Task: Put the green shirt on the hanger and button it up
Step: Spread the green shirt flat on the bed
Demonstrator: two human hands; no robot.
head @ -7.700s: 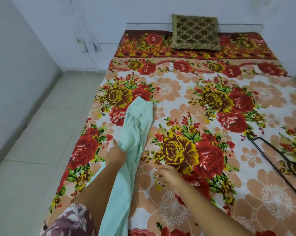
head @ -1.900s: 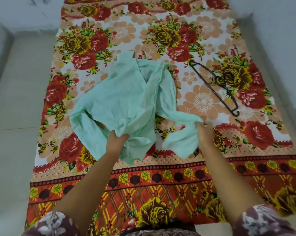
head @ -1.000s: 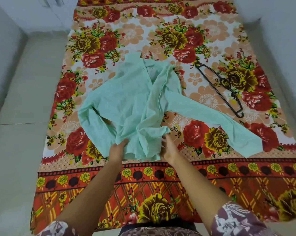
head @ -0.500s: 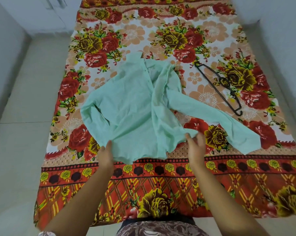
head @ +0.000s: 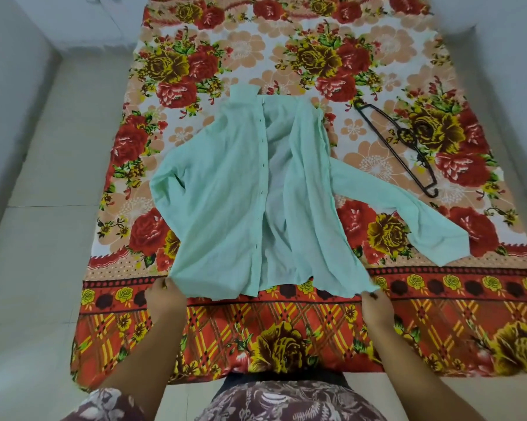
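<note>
The light green shirt (head: 226, 196) lies spread on the bed, front up and unbuttoned, with its collar pointing away from me. One sleeve stretches out to the right; the other is bent at the left. My left hand (head: 164, 299) pinches the bottom left corner of the hem. My right hand (head: 374, 305) pinches the bottom right corner. The black hanger (head: 408, 144) lies flat on the bed to the right of the shirt, apart from it.
A floral red, yellow and peach bedsheet (head: 286, 329) covers the bed. Pale tiled floor (head: 37, 226) runs along the left side, and a white wall (head: 499, 71) borders the right.
Both hands have moved apart to the hem's outer corners and pulled the shirt flat. The crumpled right front panel is now spread out and the placket lies straight.
</note>
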